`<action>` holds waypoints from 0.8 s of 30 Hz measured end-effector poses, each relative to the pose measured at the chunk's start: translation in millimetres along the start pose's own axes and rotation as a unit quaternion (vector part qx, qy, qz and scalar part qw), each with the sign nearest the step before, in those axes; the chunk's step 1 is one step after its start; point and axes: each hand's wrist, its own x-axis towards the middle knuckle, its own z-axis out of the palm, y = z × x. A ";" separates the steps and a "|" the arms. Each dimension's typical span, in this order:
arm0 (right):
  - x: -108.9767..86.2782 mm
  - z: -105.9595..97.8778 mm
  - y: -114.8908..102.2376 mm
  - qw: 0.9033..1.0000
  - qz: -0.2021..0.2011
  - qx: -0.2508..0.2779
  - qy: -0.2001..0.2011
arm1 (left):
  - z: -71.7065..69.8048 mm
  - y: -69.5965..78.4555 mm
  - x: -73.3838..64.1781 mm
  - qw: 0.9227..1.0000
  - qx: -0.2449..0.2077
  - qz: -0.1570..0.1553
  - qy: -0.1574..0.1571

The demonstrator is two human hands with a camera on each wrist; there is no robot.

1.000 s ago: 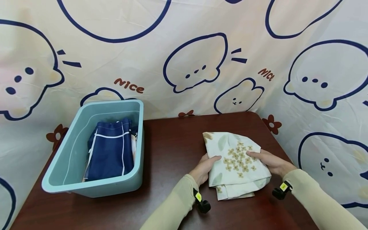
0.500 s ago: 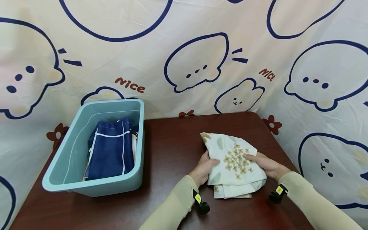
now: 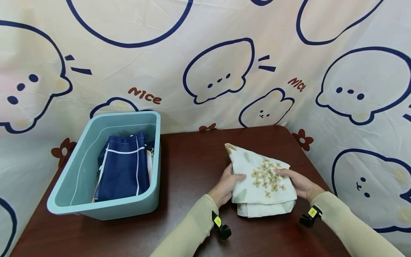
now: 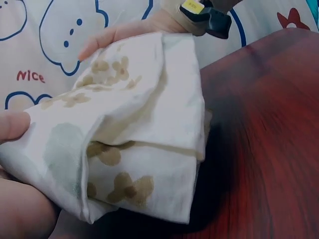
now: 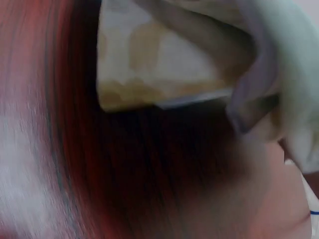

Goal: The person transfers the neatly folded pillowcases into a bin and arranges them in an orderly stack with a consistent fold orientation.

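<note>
A folded white cloth (image 3: 257, 182) with tan flower clusters and pale green leaves is held between both hands at the right of the table. My left hand (image 3: 226, 184) grips its left edge, thumb on top and the other fingers underneath, out of sight. At the right edge, my right hand (image 3: 300, 184) pinches the cloth the same way. The left wrist view shows the loose layered folds of the cloth (image 4: 144, 119), its near end lifted off the wood. In the blurred right wrist view, a lower corner of the cloth (image 5: 149, 64) hangs above the table.
A light blue plastic bin (image 3: 155, 182) stands at the left of the dark red-brown table (image 3: 189, 171). Inside it lies folded navy fabric (image 3: 123, 169) with white lines, over other cloth. A printed curtain (image 3: 212, 21) closes off the back and sides.
Both hands keep hold of the cloth. It has shifted slightly left, its lower edge has risen a little, and its upper right part has tipped down. The bin stays put.
</note>
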 end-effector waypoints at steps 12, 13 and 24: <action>10.3 31.8 -4.9 0.992 -0.062 -0.048 0.102 | -22.9 15.4 -17.6 0.997 0.039 0.059 0.023; 11.0 33.4 -5.5 0.990 -0.065 -0.052 0.111 | -25.0 16.7 -19.1 0.997 0.038 0.060 0.026; 13.6 51.5 -10.8 0.981 -0.100 -0.075 0.146 | -38.6 25.4 -32.5 0.996 0.025 0.084 0.026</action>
